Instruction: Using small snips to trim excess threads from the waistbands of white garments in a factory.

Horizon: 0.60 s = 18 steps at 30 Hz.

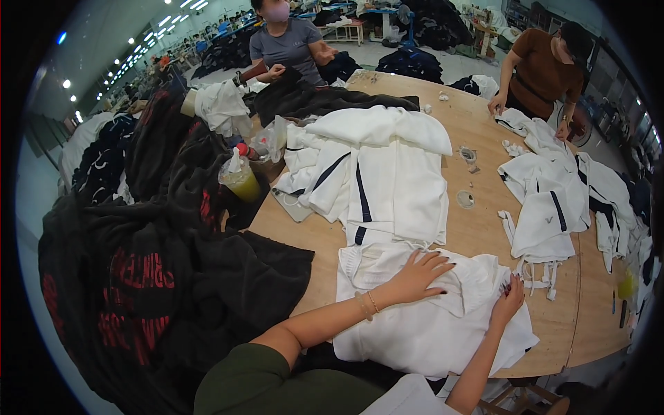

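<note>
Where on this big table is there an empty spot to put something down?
Bare wood shows on the round wooden table between the middle stack of white garments and the right-hand white pile, though small scraps lie there. Another patch sits left of the white garment under both hands, beside the black clothes heap. The left side is crowded.

Large workshop: round wooden table (484, 228), pale floor (387, 52), ceiling lights (149, 34).

Rumpled white garment (422, 325), flat on table
</note>
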Tool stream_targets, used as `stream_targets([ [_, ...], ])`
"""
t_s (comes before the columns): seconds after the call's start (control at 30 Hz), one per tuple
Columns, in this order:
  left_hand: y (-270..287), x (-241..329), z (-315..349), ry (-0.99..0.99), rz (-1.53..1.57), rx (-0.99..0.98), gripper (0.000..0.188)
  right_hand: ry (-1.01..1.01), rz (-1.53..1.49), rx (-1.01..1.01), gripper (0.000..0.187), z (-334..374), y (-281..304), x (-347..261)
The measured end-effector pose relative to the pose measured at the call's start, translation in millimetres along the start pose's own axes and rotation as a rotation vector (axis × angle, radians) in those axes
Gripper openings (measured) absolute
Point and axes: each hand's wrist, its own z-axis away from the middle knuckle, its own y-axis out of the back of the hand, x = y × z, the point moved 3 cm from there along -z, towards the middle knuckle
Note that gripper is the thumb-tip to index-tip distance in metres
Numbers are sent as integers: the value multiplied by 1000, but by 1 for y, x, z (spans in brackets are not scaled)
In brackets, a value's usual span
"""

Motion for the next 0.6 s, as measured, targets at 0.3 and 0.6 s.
stream_targets([
  [0.3, -33, -15, 24, -10, -61, -67, 65, 15, 5, 1, 48, -1, 0, 0],
  [0.6, 6, -28, -10, 53, 543, -19, 55, 24, -24, 12, 41, -13, 1, 15],
])
